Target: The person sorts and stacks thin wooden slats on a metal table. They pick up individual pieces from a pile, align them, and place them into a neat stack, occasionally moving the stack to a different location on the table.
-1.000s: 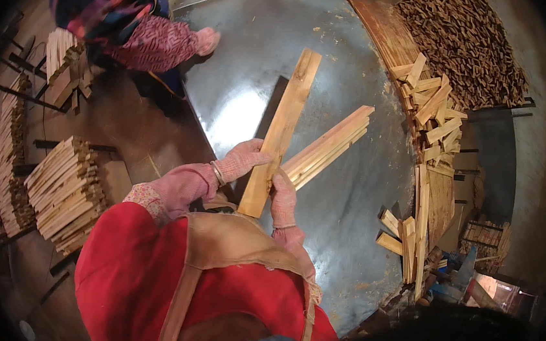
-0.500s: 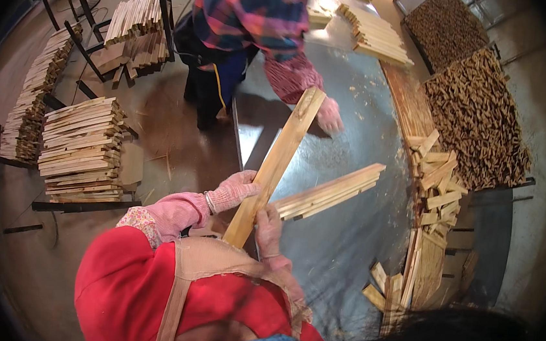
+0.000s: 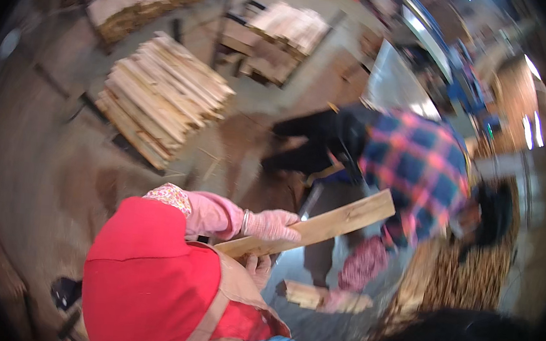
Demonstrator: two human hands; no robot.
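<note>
A long flat wooden board point(image 3: 347, 215) slants up to the right in front of me, its near end against my apron. My left hand point(image 3: 273, 225), in a pale pink glove, is closed over the board's upper edge. Below the board, my right hand point(image 3: 258, 270) grips its lower edge, partly hidden by the wood. A few wooden strips point(image 3: 298, 293) lie on the metal tabletop point(image 3: 302, 316) to the right. A co-worker's gloved hand point(image 3: 337, 301) is on these strips, blurred by motion.
The co-worker point(image 3: 412, 170), in a plaid shirt, bends over the table close to the board's far end. A stack of wooden strips point(image 3: 162, 96) stands at left, with another stack point(image 3: 292, 29) behind it. Many small wood pieces point(image 3: 465, 278) are massed at right.
My view has swung to the left. The board, still in both hands, has tipped from steep to a flatter slant. The co-worker has bent down and reached the strips on the table.
</note>
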